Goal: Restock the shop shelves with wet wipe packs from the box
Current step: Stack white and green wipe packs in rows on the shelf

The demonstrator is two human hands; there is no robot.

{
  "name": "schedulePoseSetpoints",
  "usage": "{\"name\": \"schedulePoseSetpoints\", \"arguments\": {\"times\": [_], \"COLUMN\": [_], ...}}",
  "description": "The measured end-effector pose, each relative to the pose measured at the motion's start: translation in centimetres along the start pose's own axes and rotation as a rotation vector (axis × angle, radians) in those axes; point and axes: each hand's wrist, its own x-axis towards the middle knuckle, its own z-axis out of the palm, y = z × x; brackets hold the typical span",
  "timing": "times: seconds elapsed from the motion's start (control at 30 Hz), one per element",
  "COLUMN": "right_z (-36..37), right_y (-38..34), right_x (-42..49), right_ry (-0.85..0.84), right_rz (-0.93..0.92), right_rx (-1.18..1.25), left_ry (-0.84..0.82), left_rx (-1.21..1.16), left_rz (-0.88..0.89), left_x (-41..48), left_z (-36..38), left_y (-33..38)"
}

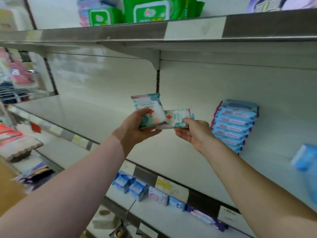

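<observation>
My left hand (pixel 135 127) grips a small white and teal wet wipe pack (pixel 147 107) with a red cross, held upright above the white middle shelf (pixel 89 117). My right hand (pixel 193 133) pinches a second matching pack (pixel 178 117) by its right end, tilted flat. The two packs touch at the middle. Both are raised over the bare stretch of shelf. A corner of the brown cardboard box (pixel 8 191) shows at the lower left.
A row of blue wipe packs (pixel 235 124) stands on the same shelf to the right, with another blue pack (pixel 305 158) further right. Green wipe packs (pixel 147 11) sit on the metal shelf above. Small blue and purple packs (pixel 137 188) line the shelf below.
</observation>
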Motion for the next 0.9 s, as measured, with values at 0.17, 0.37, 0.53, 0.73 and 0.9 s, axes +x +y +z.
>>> {"name": "schedulePoseSetpoints", "arguments": {"times": [0.17,0.37,0.53,0.73,0.9], "right_z": [-1.7,-1.8,-1.7,-2.8,-3.6], "right_y": [0.5,2.1,3.7,5.2,5.4], "right_x": [1.8,4.5,6.3,7.9,8.6], "right_ry": [0.112,0.214,0.272,0.407,0.438], "right_rz": [0.019,0.041,-0.019,-0.037,0.004], "right_rx": [-0.126,-0.307,-0.481,-0.728,-0.803], "left_ry": [-0.041,-0.053,-0.056,-0.131,-0.175], "left_rx": [0.078,0.192,0.252,0.33,0.364], "left_rz": [-0.058,-0.148,-0.213,-0.285,-0.319], "left_x": [3.3,7.7,11.2,14.7,16.3], "left_z": [1.3,1.4,1.4,1.9,2.4], "left_y": [-0.2,-0.6,-1.8,-3.6,-4.8]}}
